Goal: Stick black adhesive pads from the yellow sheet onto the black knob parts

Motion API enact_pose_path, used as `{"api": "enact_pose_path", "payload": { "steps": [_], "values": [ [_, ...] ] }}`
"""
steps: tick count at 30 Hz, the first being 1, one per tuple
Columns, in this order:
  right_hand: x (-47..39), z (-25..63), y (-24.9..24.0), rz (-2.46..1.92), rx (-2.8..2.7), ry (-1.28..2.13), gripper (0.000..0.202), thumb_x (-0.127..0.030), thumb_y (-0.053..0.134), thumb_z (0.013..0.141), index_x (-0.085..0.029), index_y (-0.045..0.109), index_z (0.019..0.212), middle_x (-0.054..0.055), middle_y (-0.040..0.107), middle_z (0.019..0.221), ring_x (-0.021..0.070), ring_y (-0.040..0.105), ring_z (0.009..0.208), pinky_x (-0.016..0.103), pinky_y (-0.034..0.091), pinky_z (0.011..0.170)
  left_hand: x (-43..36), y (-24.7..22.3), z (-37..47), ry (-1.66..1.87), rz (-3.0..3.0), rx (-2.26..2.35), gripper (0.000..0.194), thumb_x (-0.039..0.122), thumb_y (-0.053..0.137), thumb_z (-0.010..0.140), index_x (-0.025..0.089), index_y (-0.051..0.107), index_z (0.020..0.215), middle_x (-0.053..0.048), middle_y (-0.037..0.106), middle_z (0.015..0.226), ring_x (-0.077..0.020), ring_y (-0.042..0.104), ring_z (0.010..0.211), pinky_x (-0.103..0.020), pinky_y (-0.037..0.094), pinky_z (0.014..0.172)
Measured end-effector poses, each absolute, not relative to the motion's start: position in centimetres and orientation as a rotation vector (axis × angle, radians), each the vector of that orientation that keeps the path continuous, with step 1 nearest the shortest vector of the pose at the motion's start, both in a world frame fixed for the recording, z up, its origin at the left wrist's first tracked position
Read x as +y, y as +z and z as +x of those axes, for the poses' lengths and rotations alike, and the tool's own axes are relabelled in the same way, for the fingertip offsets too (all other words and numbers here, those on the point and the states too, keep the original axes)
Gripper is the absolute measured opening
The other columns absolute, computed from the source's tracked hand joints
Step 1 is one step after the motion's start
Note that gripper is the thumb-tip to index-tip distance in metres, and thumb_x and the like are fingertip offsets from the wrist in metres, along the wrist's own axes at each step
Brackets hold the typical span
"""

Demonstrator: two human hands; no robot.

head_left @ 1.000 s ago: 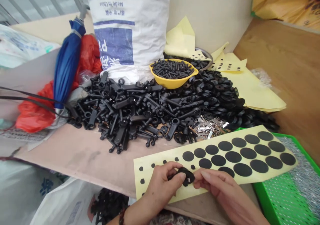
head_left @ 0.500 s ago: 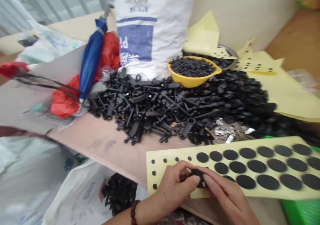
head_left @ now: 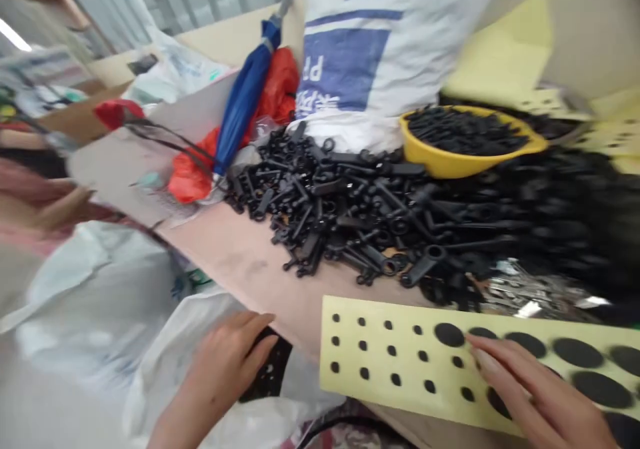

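My left hand [head_left: 220, 356] is over a white bag [head_left: 165, 349] at the table's edge, fingers stretched and thumb apart, with nothing visible in it. Black plastic parts [head_left: 273, 372] show inside the bag, partly behind that hand. My right hand [head_left: 540, 389] is at the pale yellow sticker sheet [head_left: 380, 361]. Its thumb and forefinger are pinched at the right edge of a black round sticker [head_left: 449, 334]. Larger black discs fill the sheet's right side, and small dark dots mark its left side.
Black lever-like parts [head_left: 345, 216] lie heaped behind the sheet, with shiny metal pieces [head_left: 535, 289] on the right. A yellow basin [head_left: 450, 162] of small black parts stands by a white sack [head_left: 400, 69]. A blue umbrella [head_left: 245, 102] leans over red plastic bags [head_left: 190, 176]. Another person's arm [head_left: 60, 209] is at far left.
My hands were together around a black part; now the left has moved left over the bag and that part is out of sight. My right hand is at the sheet's stickers. The view has swung left.
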State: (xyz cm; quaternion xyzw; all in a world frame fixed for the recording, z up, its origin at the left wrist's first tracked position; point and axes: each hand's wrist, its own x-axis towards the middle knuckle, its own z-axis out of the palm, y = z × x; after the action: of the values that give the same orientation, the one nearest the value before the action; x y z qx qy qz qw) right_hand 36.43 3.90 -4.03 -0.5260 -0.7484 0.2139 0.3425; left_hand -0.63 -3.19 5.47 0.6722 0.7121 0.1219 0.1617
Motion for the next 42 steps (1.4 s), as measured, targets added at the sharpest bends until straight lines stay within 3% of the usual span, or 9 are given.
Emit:
{"api": "enact_pose_path", "payload": {
  "steps": [5,11,18,26,30,36,42],
  "values": [
    [6.2,36.1,-3.9,-1.401,-2.126,0.100,0.030,-0.032,0.038,0.098,-0.018,0.064,0.097,0.011,0.069,0.092,0.0261,0.067,0.084,0.038,0.055,0.071,1.8,2.7,5.6,0.563,2.357,1.502,0.023,0.025,0.050,0.092,0.021,0.064,0.110,-0.010,0.066,0.115,-0.0230,0.063,0.103,-0.034,0.053,0.086],
    [6.1,34.1,-5.1,-1.395,-2.225,0.003,0.024,-0.023,0.038,0.097,-0.017,0.060,0.092,0.015,0.063,0.092,0.0288,0.057,0.080,0.044,0.051,0.067,5.3,0.9,14.4,0.262,2.606,1.125,0.015,0.028,0.058,0.088,0.018,0.058,0.100,-0.009,0.058,0.122,-0.0261,0.056,0.105,-0.040,0.050,0.084],
    [4.9,33.2,-5.5,-1.353,-2.182,0.058,0.014,-0.012,0.043,0.092,-0.016,0.053,0.101,0.015,0.058,0.099,0.0284,0.055,0.084,0.044,0.050,0.070,5.4,-1.7,15.3,0.256,2.713,1.230,0.013,0.030,0.053,0.092,0.018,0.055,0.098,-0.007,0.059,0.112,-0.0239,0.053,0.096,-0.037,0.042,0.074],
    [4.9,33.3,-4.9,-1.342,-2.078,0.253,0.012,-0.013,0.045,0.091,-0.022,0.054,0.093,0.010,0.059,0.097,0.0254,0.059,0.086,0.040,0.051,0.072,5.7,-1.8,15.5,0.234,2.748,1.232,0.019,0.032,0.054,0.091,0.019,0.054,0.106,-0.006,0.057,0.114,-0.0232,0.051,0.095,-0.037,0.039,0.072],
    [5.0,33.8,-4.7,-1.370,-2.048,0.273,0.014,-0.017,0.045,0.093,-0.021,0.054,0.104,0.010,0.058,0.101,0.0258,0.059,0.093,0.039,0.051,0.077,5.8,-1.6,15.5,0.196,2.746,1.226,0.018,0.032,0.052,0.092,0.020,0.054,0.106,-0.006,0.057,0.113,-0.0237,0.051,0.094,-0.036,0.038,0.071],
    [5.5,33.7,-5.4,-1.423,-2.128,0.127,0.009,-0.016,0.047,0.090,-0.021,0.054,0.087,0.011,0.060,0.096,0.0262,0.058,0.082,0.040,0.048,0.068,5.9,-1.4,15.5,0.191,2.753,1.227,0.018,0.032,0.051,0.092,0.020,0.054,0.106,-0.006,0.057,0.113,-0.0235,0.051,0.093,-0.035,0.038,0.070],
    [5.7,33.7,-5.6,-1.353,-2.168,0.152,0.011,-0.017,0.051,0.088,-0.023,0.052,0.079,0.006,0.062,0.088,0.0222,0.059,0.075,0.034,0.045,0.062,5.6,-1.6,15.4,0.182,2.781,1.219,0.022,0.033,0.054,0.092,0.020,0.053,0.109,-0.007,0.057,0.117,-0.0230,0.051,0.096,-0.035,0.039,0.073]
  ]
}}
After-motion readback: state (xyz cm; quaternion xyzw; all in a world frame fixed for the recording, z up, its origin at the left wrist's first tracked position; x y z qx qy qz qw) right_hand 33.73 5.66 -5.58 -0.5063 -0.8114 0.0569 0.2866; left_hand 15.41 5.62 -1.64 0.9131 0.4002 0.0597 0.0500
